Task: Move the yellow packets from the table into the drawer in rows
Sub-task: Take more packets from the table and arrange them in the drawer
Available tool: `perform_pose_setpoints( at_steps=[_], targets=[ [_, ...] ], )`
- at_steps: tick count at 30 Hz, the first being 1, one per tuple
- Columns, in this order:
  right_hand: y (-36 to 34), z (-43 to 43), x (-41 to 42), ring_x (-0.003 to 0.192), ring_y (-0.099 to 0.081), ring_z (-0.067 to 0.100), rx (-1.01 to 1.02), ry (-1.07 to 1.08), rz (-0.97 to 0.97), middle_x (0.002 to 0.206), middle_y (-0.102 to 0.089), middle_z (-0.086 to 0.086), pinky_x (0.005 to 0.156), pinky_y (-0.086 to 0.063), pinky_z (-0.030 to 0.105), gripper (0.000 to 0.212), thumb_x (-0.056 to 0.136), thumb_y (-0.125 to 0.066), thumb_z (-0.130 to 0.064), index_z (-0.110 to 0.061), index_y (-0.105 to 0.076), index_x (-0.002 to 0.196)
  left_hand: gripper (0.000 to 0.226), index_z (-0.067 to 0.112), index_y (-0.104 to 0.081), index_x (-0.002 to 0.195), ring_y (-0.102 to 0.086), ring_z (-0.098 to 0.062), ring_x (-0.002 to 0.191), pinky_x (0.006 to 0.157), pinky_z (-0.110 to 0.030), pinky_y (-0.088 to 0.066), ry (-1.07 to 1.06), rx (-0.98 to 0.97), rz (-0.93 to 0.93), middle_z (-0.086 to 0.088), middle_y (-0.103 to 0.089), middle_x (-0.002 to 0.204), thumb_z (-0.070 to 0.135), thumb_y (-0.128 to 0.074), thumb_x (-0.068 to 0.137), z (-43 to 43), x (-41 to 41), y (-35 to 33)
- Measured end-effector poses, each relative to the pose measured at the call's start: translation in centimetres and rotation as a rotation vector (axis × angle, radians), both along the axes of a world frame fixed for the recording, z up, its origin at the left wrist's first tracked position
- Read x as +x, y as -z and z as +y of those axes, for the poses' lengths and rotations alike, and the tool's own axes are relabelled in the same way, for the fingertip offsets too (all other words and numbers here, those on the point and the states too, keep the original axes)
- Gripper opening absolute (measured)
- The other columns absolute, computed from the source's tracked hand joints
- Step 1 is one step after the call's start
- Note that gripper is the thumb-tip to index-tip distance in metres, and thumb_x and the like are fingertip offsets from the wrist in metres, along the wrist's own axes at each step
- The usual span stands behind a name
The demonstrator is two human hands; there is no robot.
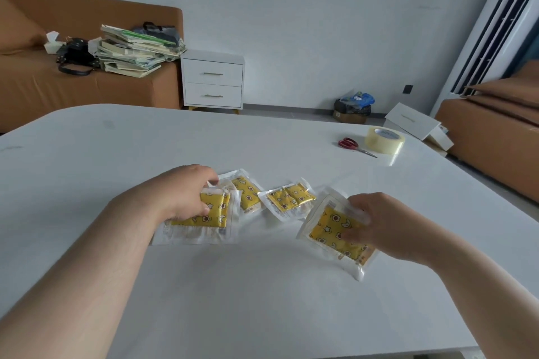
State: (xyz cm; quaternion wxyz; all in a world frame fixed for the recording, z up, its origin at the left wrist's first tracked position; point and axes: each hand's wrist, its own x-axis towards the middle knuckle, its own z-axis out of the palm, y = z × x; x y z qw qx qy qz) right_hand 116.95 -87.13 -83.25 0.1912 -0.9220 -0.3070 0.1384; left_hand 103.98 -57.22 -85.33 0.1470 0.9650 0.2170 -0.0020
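Observation:
Several yellow packets in clear wrappers lie in the middle of the white table [262, 285]. My left hand [180, 192] is closed on the leftmost yellow packet [204, 220], fingers over its top. My right hand [376, 224] grips the rightmost yellow packet [329, 230], which is tilted up off the table. Between them rest two more packets: one [248, 192] partly under the left one, another [290, 198] lying free. A white cabinet with two shut drawers [213, 81] stands against the far wall. A loose white drawer [411, 122] lies on the floor beyond the table's right edge.
Red-handled scissors [353, 146] and a roll of clear tape [383, 140] sit at the table's far right. A brown sofa [35, 81] with stacked books [131, 49] and a black bag stands at the back left. Another brown seat [493, 137] is on the right.

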Motion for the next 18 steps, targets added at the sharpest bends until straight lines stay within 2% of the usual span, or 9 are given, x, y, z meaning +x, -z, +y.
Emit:
perform_pose_setpoints(
  at_steps=[2, 3, 4, 6, 7, 9, 13, 18],
  targets=[
    [-0.7, 1.3, 0.4, 0.072, -0.059, 0.013, -0.063, -0.050, -0.062, 0.081, -0.063, -0.007, 0.065, -0.049, 0.026, 0.015, 0.082, -0.077, -0.026, -0.029, -0.062, 0.079, 0.017, 0.027, -0.062, 0.093, -0.059, -0.017, 0.091, 0.078, -0.034, -0.051, 0.008, 0.069, 0.006, 0.006, -0.059, 0.100, 0.021, -0.073, 0.082, 0.0, -0.4, -0.3],
    [-1.0, 2.3, 0.7, 0.075, -0.057, 0.013, -0.099, -0.087, -0.096, 0.083, -0.059, -0.009, 0.065, -0.045, 0.024, 0.014, 0.082, -0.076, -0.027, -0.030, -0.063, 0.084, 0.016, 0.029, -0.062, 0.090, -0.058, -0.017, 0.089, 0.077, -0.034, -0.052, 0.003, 0.086, 0.009, 0.006, -0.059, 0.097, 0.021, -0.073, 0.082, 0.1, -0.6, -0.4],
    [-1.4, 3.4, 0.9, 0.083, -0.057, 0.014, -0.139, -0.131, -0.129, 0.092, -0.059, -0.010, 0.070, -0.044, 0.024, 0.017, 0.083, -0.075, -0.028, -0.028, -0.066, 0.098, 0.018, 0.031, -0.061, 0.089, -0.058, -0.017, 0.088, 0.077, -0.035, -0.052, -0.005, 0.089, 0.007, 0.006, -0.059, 0.095, 0.021, -0.073, 0.081, 0.2, -0.8, -0.4],
    [-1.8, 5.9, 2.1, 0.113, -0.055, 0.019, -0.264, -0.231, -0.197, 0.122, -0.058, -0.004, 0.091, -0.044, 0.027, 0.045, 0.087, -0.072, -0.029, -0.023, -0.059, 0.130, 0.018, 0.033, -0.061, 0.081, -0.059, -0.016, 0.084, 0.074, -0.035, -0.053, -0.009, 0.073, -0.003, 0.007, -0.060, 0.091, 0.020, -0.073, 0.080, 0.5, -1.1, -0.4],
    [-2.0, 7.2, 2.6, 0.124, -0.050, 0.021, -0.326, -0.274, -0.229, 0.134, -0.053, -0.003, 0.101, -0.041, 0.030, 0.052, 0.089, -0.070, -0.029, -0.021, -0.053, 0.137, 0.018, 0.033, -0.060, 0.077, -0.059, -0.016, 0.082, 0.071, -0.034, -0.052, -0.009, 0.067, -0.003, 0.006, -0.060, 0.088, 0.019, -0.072, 0.080, 0.6, -1.2, -0.4],
    [-2.3, 9.5, 3.5, 0.134, -0.043, 0.022, -0.390, -0.330, -0.248, 0.146, -0.045, -0.002, 0.110, -0.036, 0.034, 0.058, 0.091, -0.067, -0.029, -0.020, -0.045, 0.144, 0.019, 0.031, -0.059, 0.075, -0.059, -0.015, 0.079, 0.066, -0.031, -0.048, -0.008, 0.061, 0.001, 0.005, -0.061, 0.085, 0.017, -0.071, 0.081, 0.7, -1.3, -0.2],
    [-2.0, 12.8, 5.1, 0.142, -0.035, 0.022, -0.510, -0.370, -0.224, 0.155, -0.036, -0.002, 0.117, -0.028, 0.037, 0.068, 0.091, -0.068, -0.032, -0.020, -0.036, 0.150, 0.014, 0.029, -0.062, 0.082, -0.060, -0.016, 0.081, 0.070, -0.032, -0.050, 0.007, 0.048, -0.007, 0.005, -0.062, 0.087, 0.018, -0.069, 0.083, 0.8, -1.3, -0.2],
    [-1.2, 14.4, 5.8, 0.141, -0.036, 0.022, -0.602, -0.381, -0.177, 0.155, -0.036, -0.001, 0.115, -0.029, 0.037, 0.070, 0.089, -0.070, -0.032, -0.022, -0.037, 0.150, 0.029, 0.031, -0.064, 0.111, -0.057, -0.013, 0.088, 0.067, -0.026, -0.045, 0.024, -0.004, -0.013, 0.011, -0.058, 0.095, 0.017, -0.068, 0.087, 0.6, -1.5, -0.5]
  ],
)
